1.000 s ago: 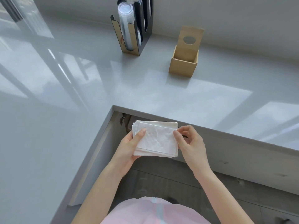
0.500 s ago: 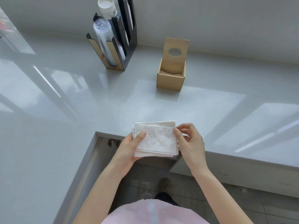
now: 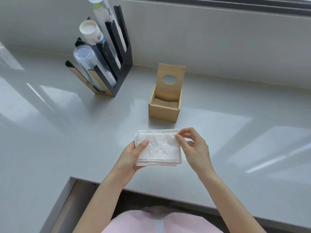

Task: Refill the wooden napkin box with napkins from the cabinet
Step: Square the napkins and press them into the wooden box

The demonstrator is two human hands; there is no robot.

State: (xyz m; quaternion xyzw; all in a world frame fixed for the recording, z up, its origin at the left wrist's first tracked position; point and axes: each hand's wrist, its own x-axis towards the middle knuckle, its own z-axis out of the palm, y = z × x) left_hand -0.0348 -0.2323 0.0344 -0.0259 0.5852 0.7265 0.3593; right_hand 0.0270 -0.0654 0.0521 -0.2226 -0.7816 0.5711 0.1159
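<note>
Item: stack of napkins (image 3: 159,147), white, folded, several layers with edges slightly fanned; held above the bench (image 3: 67,132), not resting on it. Left hand (image 3: 133,154): closed on the stack from its left side, thumb on the top sheet, fingers hidden beneath. Right hand (image 3: 193,147): thumb and forefinger pinching the stack's far right corner, remaining fingers curled clear. Item: wooden napkin box (image 3: 164,107), directly beyond the hands and apart from them, standing on the bench, lid raised upright behind the opening, round hole in the lid; interior appears bare but for a wooden plate lying at the bottom. Item: black cup holder (image 3: 107,64), beyond and to the left of the left hand, well clear of the path. Step in hand, as judged: squaring the stack before loading. Handling advice: tap the loose edges flush first, since fanned layers are likely to catch on the box walls; keep both hands on opposite sides so the soft paper does not sag; turn the stack to match the opening, lower it level, and release only once it sits flat.
</note>
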